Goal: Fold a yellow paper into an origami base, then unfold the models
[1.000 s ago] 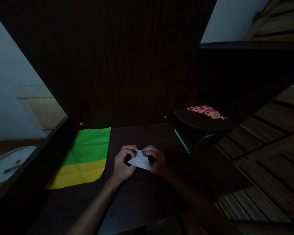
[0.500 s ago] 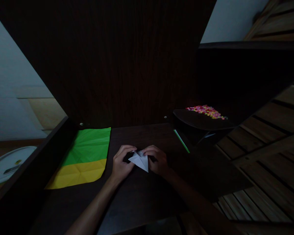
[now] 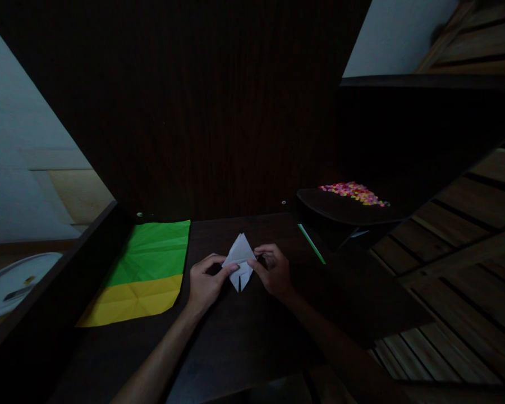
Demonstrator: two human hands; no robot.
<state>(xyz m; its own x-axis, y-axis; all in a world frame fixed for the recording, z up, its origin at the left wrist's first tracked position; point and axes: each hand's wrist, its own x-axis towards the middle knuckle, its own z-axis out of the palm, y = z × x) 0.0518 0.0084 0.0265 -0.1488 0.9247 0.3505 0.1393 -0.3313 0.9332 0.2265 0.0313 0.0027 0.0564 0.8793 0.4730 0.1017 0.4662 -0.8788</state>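
A white sheet of origami paper (image 3: pixel 240 250), folded into a diamond, is between my hands over the dark desk (image 3: pixel 235 336). One point faces away from me, and the near end is split into two narrow points. My left hand (image 3: pixel 205 280) pinches its left corner, thumb on top. On the right corner, my right hand (image 3: pixel 273 271) grips with the thumb over the paper and the fingers curled behind. Left of my hands lie a green sheet of paper (image 3: pixel 151 249) and a yellow sheet (image 3: pixel 138 297), both creased.
A thin green and white strip (image 3: pixel 312 244) lies on the right. Beyond it, a dark rounded shelf (image 3: pixel 332 210) bears a pile of small pink, red and yellow pieces (image 3: pixel 356 192). A raised board (image 3: pixel 59 269) borders the left; a tall dark panel (image 3: pixel 214 112) stands behind.
The folded white paper has gone from a partly opened, slanted shape to a flat diamond with its split end toward me. Both thumbs now rest on top of it.
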